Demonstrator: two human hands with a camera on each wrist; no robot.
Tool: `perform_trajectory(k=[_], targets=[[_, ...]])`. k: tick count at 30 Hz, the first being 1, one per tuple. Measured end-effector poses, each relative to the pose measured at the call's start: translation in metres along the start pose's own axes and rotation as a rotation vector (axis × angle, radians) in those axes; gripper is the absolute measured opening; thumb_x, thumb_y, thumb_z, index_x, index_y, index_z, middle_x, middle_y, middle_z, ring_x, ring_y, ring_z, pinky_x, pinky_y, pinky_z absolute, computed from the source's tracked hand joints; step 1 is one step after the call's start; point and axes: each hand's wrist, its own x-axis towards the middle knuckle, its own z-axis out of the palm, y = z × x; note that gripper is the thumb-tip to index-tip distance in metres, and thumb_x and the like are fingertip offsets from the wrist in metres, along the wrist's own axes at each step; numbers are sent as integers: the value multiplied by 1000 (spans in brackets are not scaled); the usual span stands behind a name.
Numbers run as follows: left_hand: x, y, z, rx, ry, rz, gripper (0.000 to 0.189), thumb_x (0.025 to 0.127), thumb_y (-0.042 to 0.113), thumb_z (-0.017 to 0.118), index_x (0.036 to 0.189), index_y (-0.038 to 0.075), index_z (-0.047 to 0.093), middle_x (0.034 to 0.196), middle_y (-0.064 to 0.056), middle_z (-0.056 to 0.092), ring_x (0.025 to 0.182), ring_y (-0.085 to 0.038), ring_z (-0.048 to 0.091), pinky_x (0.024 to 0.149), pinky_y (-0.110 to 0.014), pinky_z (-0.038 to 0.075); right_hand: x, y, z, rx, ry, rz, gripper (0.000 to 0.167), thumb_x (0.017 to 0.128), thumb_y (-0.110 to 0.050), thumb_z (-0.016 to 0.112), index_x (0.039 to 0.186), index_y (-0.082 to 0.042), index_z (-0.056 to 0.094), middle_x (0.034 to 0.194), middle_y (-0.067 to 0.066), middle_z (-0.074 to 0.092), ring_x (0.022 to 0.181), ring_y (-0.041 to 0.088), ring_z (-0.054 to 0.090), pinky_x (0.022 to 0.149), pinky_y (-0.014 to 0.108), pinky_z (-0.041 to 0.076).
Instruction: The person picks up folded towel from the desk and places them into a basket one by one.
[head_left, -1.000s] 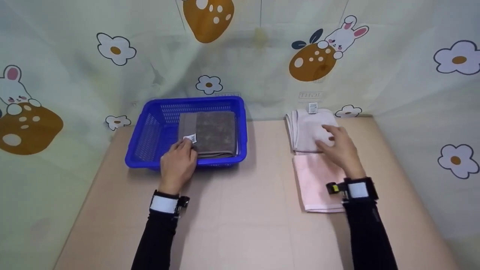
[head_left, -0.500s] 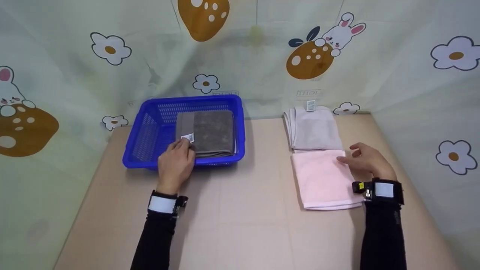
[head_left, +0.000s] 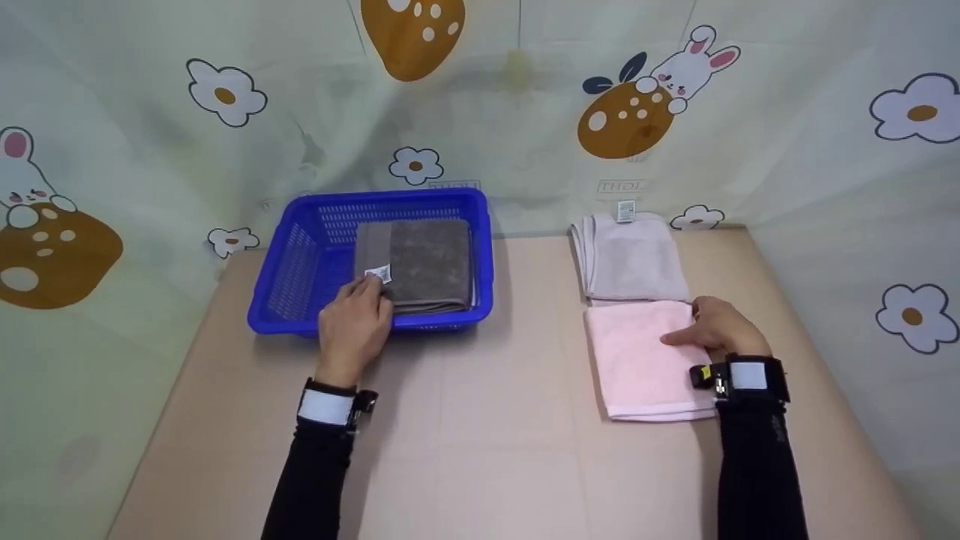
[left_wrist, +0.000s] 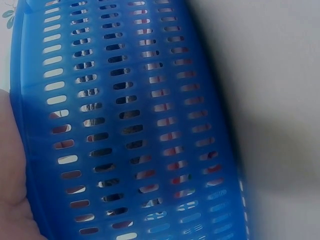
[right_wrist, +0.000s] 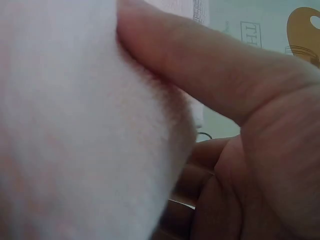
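Note:
My left hand (head_left: 354, 324) grips the front rim of a blue plastic basket (head_left: 296, 328), its fingers curled over the edge close to the white tag of a folded brown towel (head_left: 431, 259) inside. In the left wrist view the slotted basket wall (left_wrist: 125, 100) fills much of the picture, with part of the hand at its left. On the right, a folded pink towel (head_left: 637, 367) lies on the table. My right hand (head_left: 720, 326) holds its right edge, thumb on top; the right wrist view shows the fingers curled beneath the towel (right_wrist: 90, 125).
Just behind the pink towel lies a folded light grey towel (head_left: 637, 259) with a white tag. A printed curtain (head_left: 517, 135) hangs along the back and both sides of the beige table (head_left: 495, 420).
My right hand has moved from over the grey towel to the pink towel's right edge and taken hold of it. The left hand stays on the basket rim.

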Motion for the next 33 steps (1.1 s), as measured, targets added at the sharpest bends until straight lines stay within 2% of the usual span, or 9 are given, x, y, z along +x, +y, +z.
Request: perform_trajectory(k=[5,9,13,18,26,30,32,33], targets=[[0,0,0,5,2,-5,28,99,23,48,107,2,64,129,-13,72,122,-39,65,85,-65,55,6,-10,7,29,-19,-17,98,79,-48,86,140,17,46,129,36,59,107,40,59,98,57,50],[0,1,0,8,2,-14,26,99,24,49,105,3,63,129,-11,72,121,-38,66,85,-64,55,11,-26,17,58,-36,-28,93,78,-47,87,138,14,50,122,31,62,103,37,61,93,52,52],[1,1,1,10,0,-18,28,100,25,49,108,2,64,130,-12,72,121,-38,65,85,-64,55,14,-47,31,57,-38,-56,91,80,-44,87,140,12,49,127,33,61,111,43,61,100,57,50],[1,1,1,16,-5,-15,31,100,25,48,111,2,64,131,-14,71,122,-39,65,87,-64,55,18,-72,52,103,-13,-156,93,81,-34,87,150,9,42,141,38,53,130,52,54,113,62,40],[1,2,0,8,-8,-18,30,101,25,48,111,1,64,128,-15,72,122,-41,64,88,-64,55,22,-95,76,176,36,-262,84,83,-25,86,148,8,46,145,34,53,137,48,51,118,58,36],[1,3,-2,2,-29,-37,36,102,25,48,122,0,64,132,-17,70,126,-41,62,97,-64,51,22,-100,81,195,35,-299,80,84,-26,84,146,8,48,144,32,56,136,45,51,118,57,36],[0,6,-1,1,15,-28,38,103,24,50,130,0,62,132,-19,69,126,-42,61,106,-64,45,22,-100,82,200,33,-301,81,84,-26,84,148,8,47,144,31,55,137,45,51,118,57,36],[-1,9,-1,-1,58,-16,40,102,23,52,134,0,61,131,-20,69,126,-41,61,109,-64,42,22,-100,82,205,28,-300,82,84,-27,84,148,8,47,144,31,55,137,45,51,118,57,36]])
